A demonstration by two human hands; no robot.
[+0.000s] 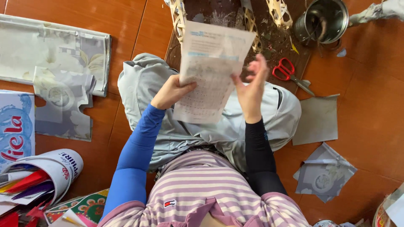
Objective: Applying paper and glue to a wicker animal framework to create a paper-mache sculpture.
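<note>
Left hand [171, 90] grips a printed sheet [210, 71] by its edge, right hand [252, 86] spread open against it, red scissors [286, 71] near.

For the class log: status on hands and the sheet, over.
Left hand grips printed sheet. Right hand open at its edge. Red scissors lie beyond, clear.
</note>
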